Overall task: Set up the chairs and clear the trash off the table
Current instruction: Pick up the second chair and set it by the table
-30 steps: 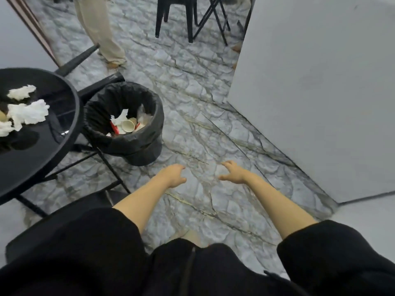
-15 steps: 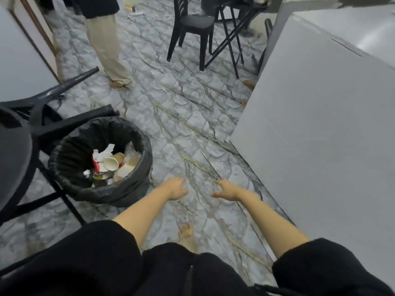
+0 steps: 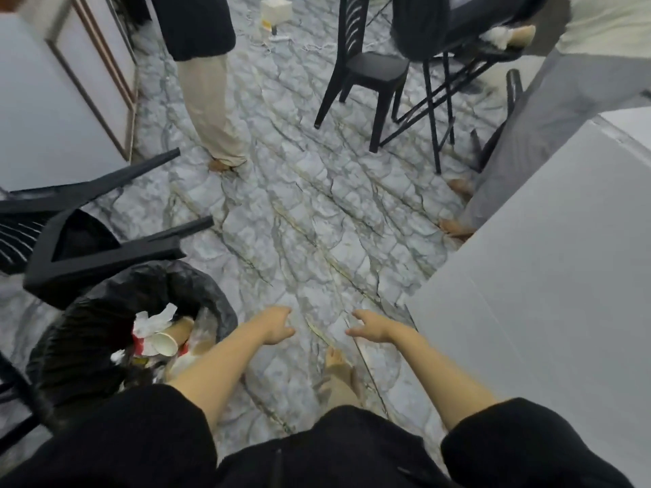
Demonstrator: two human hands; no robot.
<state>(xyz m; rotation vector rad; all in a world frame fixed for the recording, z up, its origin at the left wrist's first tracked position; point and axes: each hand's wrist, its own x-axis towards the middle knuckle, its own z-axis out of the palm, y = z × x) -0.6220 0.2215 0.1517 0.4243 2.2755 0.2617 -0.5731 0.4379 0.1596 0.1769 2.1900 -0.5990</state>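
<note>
A black plastic chair (image 3: 88, 237) lies tipped on its side at the left, its legs pointing right above the bin. Below it stands a bin with a black bag (image 3: 208, 297), holding paper cups (image 3: 165, 343) and crumpled tissue. My left hand (image 3: 276, 325) hovers over the marble floor just right of the bin, fingers loosely curled, holding nothing. My right hand (image 3: 371, 327) is beside it, fingers spread and empty. Another black chair (image 3: 366, 65) stands upright at the far side next to a black table (image 3: 458, 33) with trash (image 3: 507, 35) on its top.
A person in beige trousers (image 3: 211, 110) stands at the far left. A large white panel (image 3: 549, 276) fills the right side. Bare feet (image 3: 454, 223) of someone show by its far edge. Black table legs (image 3: 17, 392) cross the lower left corner. A white box (image 3: 276, 10) sits far back.
My view has swung up and away from the round black table, which has left the frame. The bin and the tipped chair slid toward the lower left. Both hands stay empty in front of me.
</note>
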